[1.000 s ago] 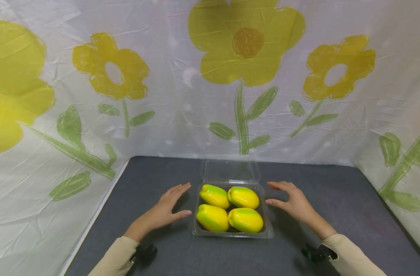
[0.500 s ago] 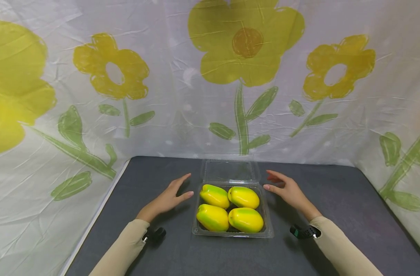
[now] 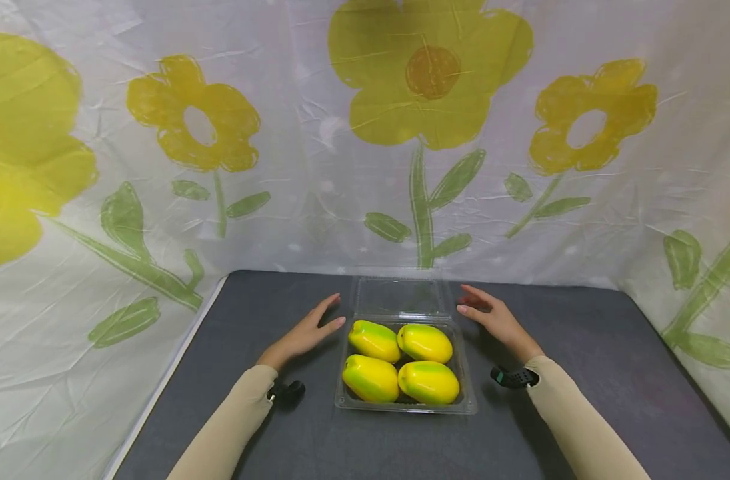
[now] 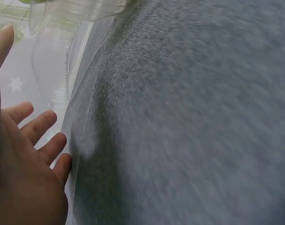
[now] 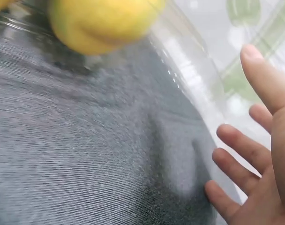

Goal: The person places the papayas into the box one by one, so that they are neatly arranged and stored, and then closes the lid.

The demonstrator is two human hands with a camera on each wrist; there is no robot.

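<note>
A clear plastic clamshell box [image 3: 408,407] stands on the table with its transparent lid [image 3: 403,297] folded back. Inside the box lie several plump yellow-green fruits [image 3: 426,343], oval and shiny like mangoes or small papayas. To the left of the lid, my left hand [image 3: 303,335] hovers with fingers spread and nothing in its grasp. My right hand [image 3: 501,325] is held in the same way on the lid's right side, thumb and fingers parted. The right wrist view shows one fruit [image 5: 102,23] beyond the spread fingers [image 5: 238,171]. In the left wrist view the transparent lid [image 4: 51,61] rises past the fingertips.
The dark grey table [image 3: 389,447] extends around the box. Behind it hangs a white cloth backdrop [image 3: 305,220] printed with yellow flowers, with more cloth along both sides. A dark band [image 3: 515,377] is on the right wrist.
Both hands have moved forward from beside the fruits to beside the raised lid, drawing slightly closer together. The box and fruits have stayed in place.
</note>
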